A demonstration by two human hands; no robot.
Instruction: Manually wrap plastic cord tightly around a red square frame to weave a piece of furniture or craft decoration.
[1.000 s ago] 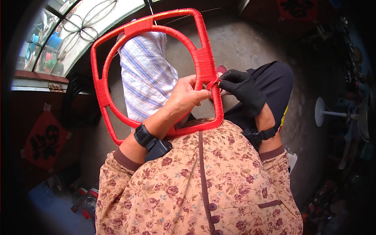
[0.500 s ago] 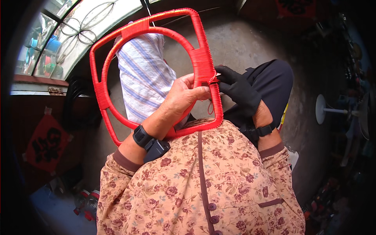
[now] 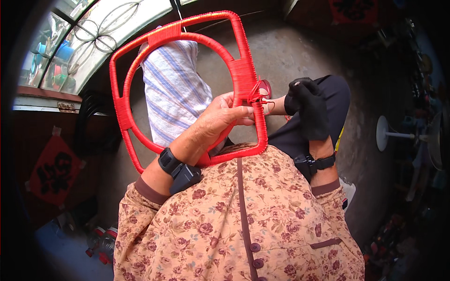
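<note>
A rounded square frame (image 3: 239, 35) wound all over in red cord, with a wrapped ring (image 3: 213, 45) inside it, leans across my lap. My bare left hand (image 3: 225, 112) is closed round its right side, thumb on top, just below a wide wrapped band (image 3: 244, 77). Beside that thumb, a small tangle of loose red cord (image 3: 255, 96) sticks out at the band's lower edge. My right hand (image 3: 308, 105), in a black glove with a bare fingertip showing, is raised off the frame over my right thigh. Its fingers are curled together; whatever they may pinch is hidden.
A blue-striped white cloth (image 3: 171, 89) covers my left leg behind the frame. A red shoe (image 3: 266, 89) shows beyond the frame's right side. At the right stands a white fan (image 3: 382, 133); plastic bottles (image 3: 105, 243) lie at lower left, below a window (image 3: 89, 42).
My right hand has moved away from the cord at the frame's right side, going right, and its fingers have curled up. The loose cord now bunches there. My left hand keeps its grip.
</note>
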